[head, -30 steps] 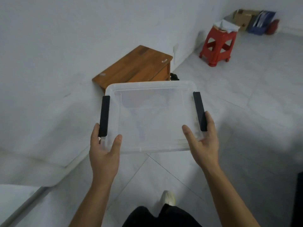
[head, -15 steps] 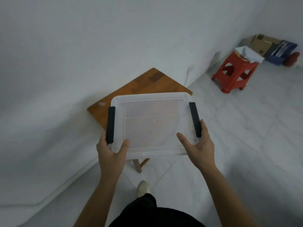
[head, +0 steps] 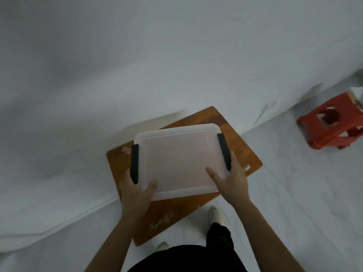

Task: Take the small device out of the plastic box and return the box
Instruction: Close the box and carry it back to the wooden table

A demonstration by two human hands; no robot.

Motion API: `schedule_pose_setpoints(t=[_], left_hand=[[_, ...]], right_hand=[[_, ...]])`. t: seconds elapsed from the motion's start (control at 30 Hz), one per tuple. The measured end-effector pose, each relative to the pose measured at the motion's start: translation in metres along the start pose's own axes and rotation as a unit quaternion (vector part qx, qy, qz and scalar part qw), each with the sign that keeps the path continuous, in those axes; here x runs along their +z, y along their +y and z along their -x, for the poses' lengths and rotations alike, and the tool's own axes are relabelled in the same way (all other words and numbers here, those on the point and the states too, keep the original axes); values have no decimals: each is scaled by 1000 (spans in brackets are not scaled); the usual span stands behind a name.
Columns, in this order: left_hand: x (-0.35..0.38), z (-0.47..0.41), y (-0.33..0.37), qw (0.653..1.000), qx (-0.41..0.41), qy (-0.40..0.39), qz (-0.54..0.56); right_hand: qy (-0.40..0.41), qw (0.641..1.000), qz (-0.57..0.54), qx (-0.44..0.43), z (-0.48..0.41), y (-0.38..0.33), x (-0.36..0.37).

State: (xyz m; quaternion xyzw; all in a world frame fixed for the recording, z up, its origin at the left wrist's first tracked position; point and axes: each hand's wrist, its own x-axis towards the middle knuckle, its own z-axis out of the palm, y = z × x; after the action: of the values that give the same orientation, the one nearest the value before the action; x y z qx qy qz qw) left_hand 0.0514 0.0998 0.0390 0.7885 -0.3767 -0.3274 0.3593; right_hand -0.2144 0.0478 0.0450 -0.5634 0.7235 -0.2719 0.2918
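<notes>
I hold a clear plastic box (head: 177, 161) with a translucent lid and two black side clips over a small wooden table (head: 241, 152). My left hand (head: 135, 195) grips the box's near left corner, thumb on the lid beside the left clip. My right hand (head: 232, 182) grips the near right corner beside the right clip. Whether the box touches the tabletop I cannot tell. The lid is on, and no small device shows through it or anywhere else in view.
The wooden table stands against a white wall (head: 157, 65), one corner toward me. A red plastic stool (head: 330, 126) sits on the pale tiled floor (head: 294, 203) at the right. My feet and dark trousers (head: 196, 256) are below the table's near edge.
I have walked up to the wooden table, carrying the box in both hands. The table was ahead of the box before and now lies directly under it. The grip is unchanged.
</notes>
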Motion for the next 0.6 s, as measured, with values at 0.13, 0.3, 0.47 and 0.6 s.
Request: schedule_pose_setpoints(t=[0.13,0.3,0.47,0.6], left_hand=[[30,-12,10,995,-76,55,-28],[59,-18,22,991,-96,92,-31],[89,-14,31,990,-111,68,-47],[90,-13,23,990,-56,38,-122]], right_hand=[[-96,993,5,-66,-76,5,10],[-198,970,43,-134,-143,11,17],[-281,939,67,-188,-169,17,17],[-309,924,98,-200,-170,15,14]])
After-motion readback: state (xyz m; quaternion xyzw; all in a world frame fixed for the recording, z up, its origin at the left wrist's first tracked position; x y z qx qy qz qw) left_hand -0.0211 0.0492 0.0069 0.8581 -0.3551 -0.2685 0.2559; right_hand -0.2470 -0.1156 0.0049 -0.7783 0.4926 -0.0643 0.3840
